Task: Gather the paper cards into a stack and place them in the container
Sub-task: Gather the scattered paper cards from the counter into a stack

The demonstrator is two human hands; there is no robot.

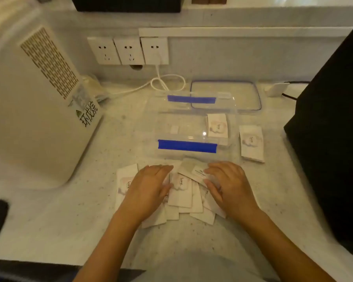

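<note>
At far left a white appliance stands on the pale speckled surface; wall sockets and a looped white cable sit behind it. Your left hand lies flat, fingers extended, on the loose paper cards spread just in front of the container. Your right hand is likewise flat and open on the same spread; neither hand grips anything. Expect the cards to be light, thin, stiff and slippery: press them inward by the outer edges, then square the stack. One card appears to lie inside the clear container. A small stack rests beside its right wall. The lid lies behind, a black object at far right.
</note>
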